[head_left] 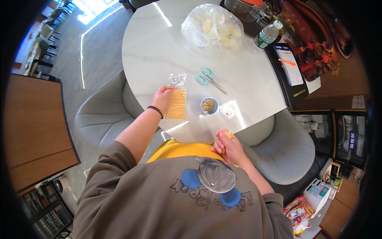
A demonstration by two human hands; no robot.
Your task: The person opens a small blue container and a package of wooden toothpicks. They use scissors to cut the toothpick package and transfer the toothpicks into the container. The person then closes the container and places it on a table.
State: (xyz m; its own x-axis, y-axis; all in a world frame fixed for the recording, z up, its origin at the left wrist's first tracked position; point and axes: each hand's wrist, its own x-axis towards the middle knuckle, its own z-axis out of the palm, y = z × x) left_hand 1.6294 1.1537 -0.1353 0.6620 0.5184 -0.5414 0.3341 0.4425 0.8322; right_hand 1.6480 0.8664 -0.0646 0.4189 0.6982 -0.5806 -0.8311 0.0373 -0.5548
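Observation:
My left hand grips the upper part of a clear plastic packet of wooden toothpicks on the white marbled table. A bundle of toothpicks sticks out of the closed fist of my right hand, near the table's front edge. Between the hands, a small round toothpick holder stands uncapped with several toothpicks in it. Its white lid lies just to its right. Scissors with light blue handles rest beyond the holder, blades pointing toward the lower right.
On the table are a clear plastic bag with pale contents, a plastic bottle, a black folder and a clipboard with an orange pen. Grey chairs stand at left and right.

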